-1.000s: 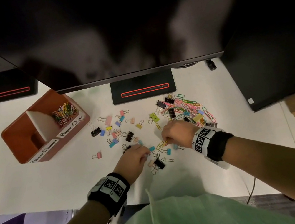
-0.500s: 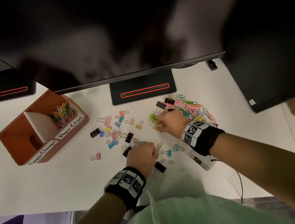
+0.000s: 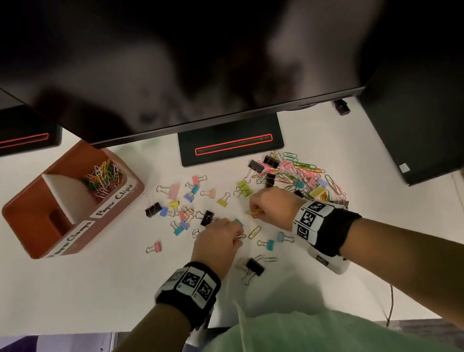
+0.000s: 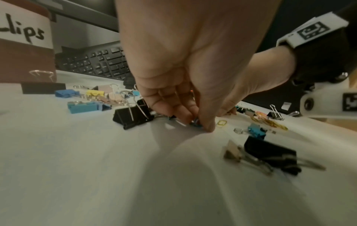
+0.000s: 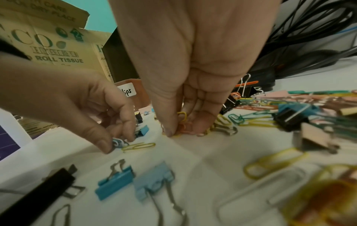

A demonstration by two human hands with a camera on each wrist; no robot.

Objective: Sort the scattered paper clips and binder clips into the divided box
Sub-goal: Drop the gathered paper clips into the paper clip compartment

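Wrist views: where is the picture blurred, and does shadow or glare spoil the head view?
Left wrist view: sharp at the left hand, the near black binder clip smeared. Right wrist view: sharp at the right hand, blurred in the lower right over the paper clips. Head view: dark, soft monitor fills the top; white table evenly lit, no glare.

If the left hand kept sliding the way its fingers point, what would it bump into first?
Probably the yellow paper clip lying just past the left hand's fingertips; the right wrist view shows it right beside them, though depth is hard to judge.
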